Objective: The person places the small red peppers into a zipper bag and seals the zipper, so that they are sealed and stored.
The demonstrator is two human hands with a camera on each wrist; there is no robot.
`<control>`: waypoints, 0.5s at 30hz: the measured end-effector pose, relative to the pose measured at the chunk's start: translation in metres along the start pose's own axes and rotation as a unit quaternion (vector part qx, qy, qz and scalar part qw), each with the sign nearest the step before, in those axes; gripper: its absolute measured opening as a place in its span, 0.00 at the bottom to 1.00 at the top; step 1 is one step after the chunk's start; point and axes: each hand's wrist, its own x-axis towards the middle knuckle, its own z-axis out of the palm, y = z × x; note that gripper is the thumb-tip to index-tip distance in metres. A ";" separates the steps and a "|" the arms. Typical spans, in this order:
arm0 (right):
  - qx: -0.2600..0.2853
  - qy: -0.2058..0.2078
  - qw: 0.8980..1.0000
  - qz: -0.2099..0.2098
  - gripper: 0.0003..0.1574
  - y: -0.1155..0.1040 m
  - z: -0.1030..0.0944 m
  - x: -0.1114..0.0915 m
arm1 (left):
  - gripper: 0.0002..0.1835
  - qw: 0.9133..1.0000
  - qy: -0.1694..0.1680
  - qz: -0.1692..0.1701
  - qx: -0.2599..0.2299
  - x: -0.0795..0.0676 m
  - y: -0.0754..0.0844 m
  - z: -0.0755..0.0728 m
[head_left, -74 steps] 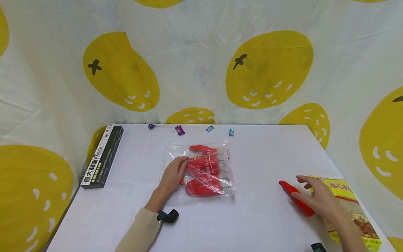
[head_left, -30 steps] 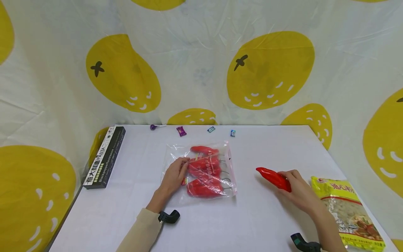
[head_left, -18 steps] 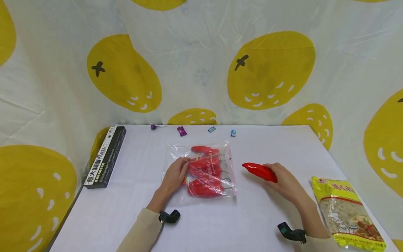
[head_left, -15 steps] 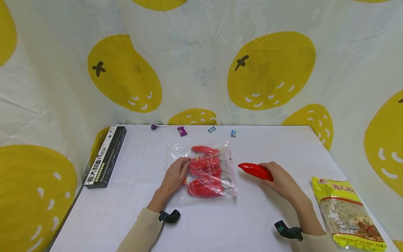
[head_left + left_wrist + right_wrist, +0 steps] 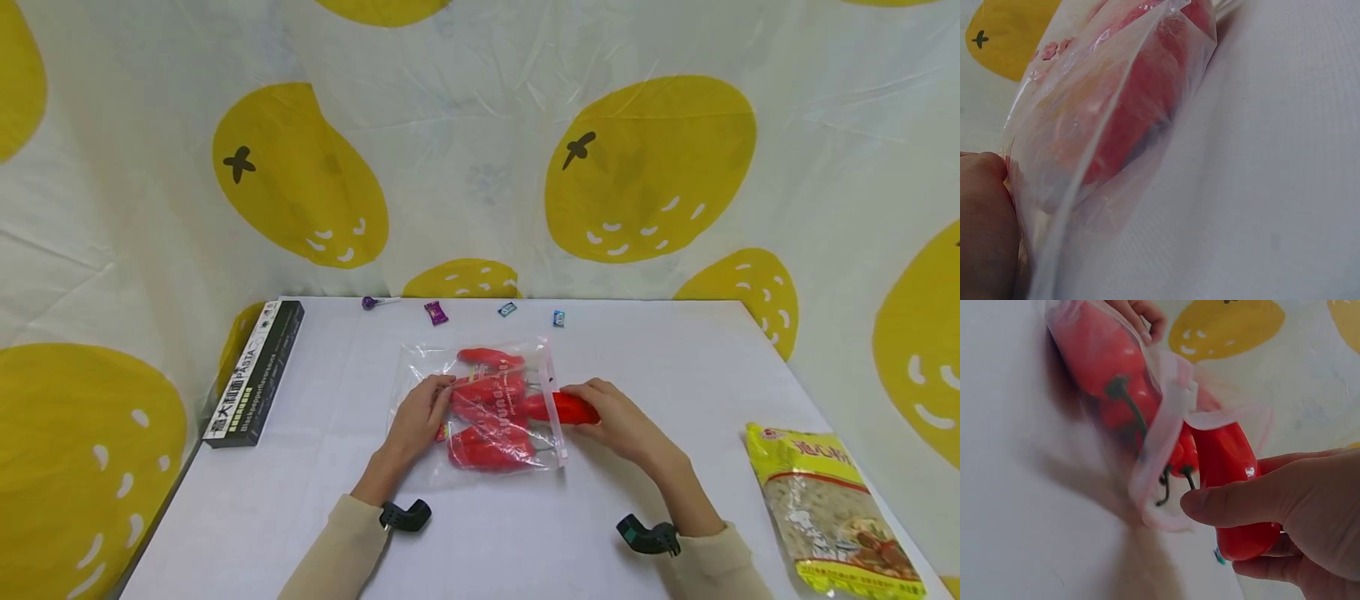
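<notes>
A clear zip bag (image 5: pixel 417 357) with a pink-edged mouth lies mid-table, holding several red peppers (image 5: pixel 487 454) with green stems. My left hand (image 5: pixel 414 415) grips the bag near its closed end; in the left wrist view the thumb (image 5: pixel 985 194) is at the plastic. At the mouth, my right hand (image 5: pixel 618 423) holds another red pepper (image 5: pixel 576 408) by its thick end, thumb on one side and fingers on the other. The pepper's pointed end is inside the bag. In the right wrist view the mouth (image 5: pixel 1141 487) gapes around this pepper (image 5: pixel 1225 456), with a white slider (image 5: pixel 1188 397) on its edge.
A black pasta box (image 5: pixel 258 375) lies along the left edge of the white table (image 5: pixel 652 350). A yellow food packet (image 5: pixel 832 508) lies at the right edge. Along the back are a purple lollipop (image 5: pixel 369 303), a purple-wrapped candy (image 5: pixel 436 313) and two small blue-wrapped candies (image 5: pixel 558 318).
My right hand has picked up the pepper from beside the yellow packet, carried it left and put its tip through the bag's mouth. The left hand has kept its place on the bag.
</notes>
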 end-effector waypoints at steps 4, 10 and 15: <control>0.037 -0.003 0.999 -0.006 0.38 -0.004 0.006 0.005 | 0.13 1.000 -0.004 -0.005 -0.003 0.000 0.001 0.000; 0.109 0.007 0.994 -0.010 0.37 0.001 0.012 0.011 | 0.13 1.000 -0.001 -0.007 0.001 0.000 0.001 0.001; 0.133 0.021 0.991 -0.005 0.36 0.006 0.013 0.013 | 0.14 1.000 -0.003 -0.009 0.006 -0.001 0.001 0.001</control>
